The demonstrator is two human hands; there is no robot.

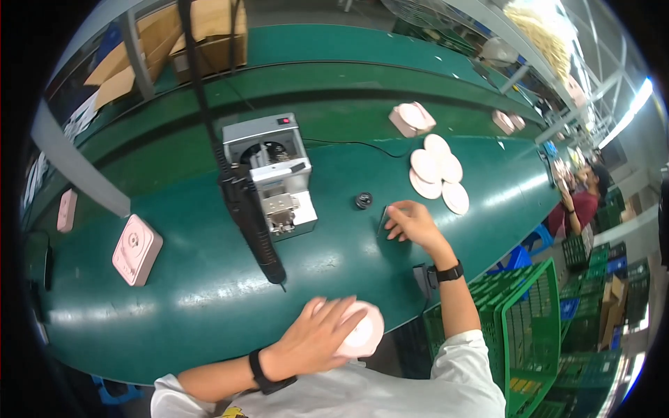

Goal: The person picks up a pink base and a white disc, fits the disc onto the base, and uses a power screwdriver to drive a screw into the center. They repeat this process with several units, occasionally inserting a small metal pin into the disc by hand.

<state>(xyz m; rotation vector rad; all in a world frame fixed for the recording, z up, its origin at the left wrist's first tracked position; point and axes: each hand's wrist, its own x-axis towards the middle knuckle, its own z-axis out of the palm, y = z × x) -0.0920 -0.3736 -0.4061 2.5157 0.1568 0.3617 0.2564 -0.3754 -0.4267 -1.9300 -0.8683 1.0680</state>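
Observation:
Near the table's front edge, my left hand [315, 336] is closed over a pale pink piece with a round white face [364, 330], its fingers lying across the left part. Further out and to the right, my right hand [414, 226] is bent over the green tabletop, fingertips together at a thin, dark-edged piece [382, 220] whose kind is unclear. Just beyond those fingers lies a small black round part [364, 200]. Several pale pink discs [426, 166] overlap in a group behind my right hand. A black electric screwdriver [252, 233] hangs left of centre, touched by neither hand.
Behind the screwdriver stands a grey screw-feeder machine [261, 132] with a cable. A pink square housing [136, 252] sits at left; another pink piece [411, 120] lies on the conveyor [334, 104]. Green crates [519, 334] stand right of me. A co-worker [580, 202] sits at far right.

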